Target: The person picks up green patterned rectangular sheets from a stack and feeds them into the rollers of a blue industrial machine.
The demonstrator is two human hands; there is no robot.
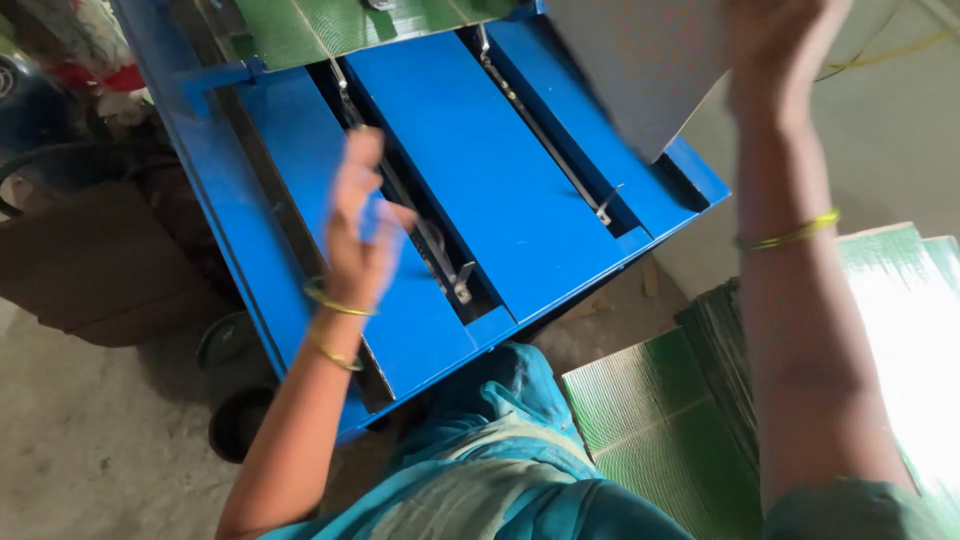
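Daylit, glare at right, hands (360,225) motion-blurred, maybe slight edge distortion

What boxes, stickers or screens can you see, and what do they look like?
No screens, stickers or signs show.
Grey-white sheet: flat card, top right, held by the right hand.
Green sheets: flat ribbed stack, lower right on the floor.
Green sheet: on the blue machine, top edge.
Left hand: above the machine, holding nothing.

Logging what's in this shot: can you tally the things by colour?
Blue: 1, the machine table
Green: 3, the sheet on the machine, the flat sheet by the knee, the sheet stack
Grey-white: 1, the board in the right hand
Total: 5
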